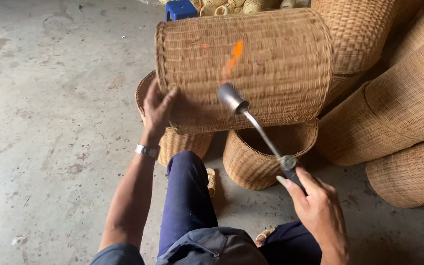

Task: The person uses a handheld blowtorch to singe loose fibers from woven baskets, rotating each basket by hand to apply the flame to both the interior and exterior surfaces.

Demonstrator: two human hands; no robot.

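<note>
Left hand [158,107] is pressing flat against the lower left side of a large woven basket [251,59], fingers spread and curled onto its rim edge, steadying it rather than closing round anything. A metal wristwatch [146,150] is sitting on that wrist. Right hand [317,208] is clamping shut on the dark handle of a gas torch [258,128], the index finger lying along the grip near the round valve. From that grip a thin metal tube is running up and to the left, ending in a grey cylindrical nozzle just in front of the basket's wall. An orange flame [235,53] is licking up from the nozzle across the weave, touching the basket's side.

The big basket is lying tilted on its side, its open mouth facing left, resting on top of two smaller open wicker baskets [251,162] that are standing upright on the concrete floor [50,122]. The person's legs, in dark blue trousers [187,196], are stretching out beneath the arms, with sandalled feet showing near the lower baskets.

To the right, several more tall woven baskets [403,98] are leaning and lying against one another. Behind, at the top edge, a blue plastic stool [181,9] is standing beside a heap of small pale wicker pieces [251,5].
</note>
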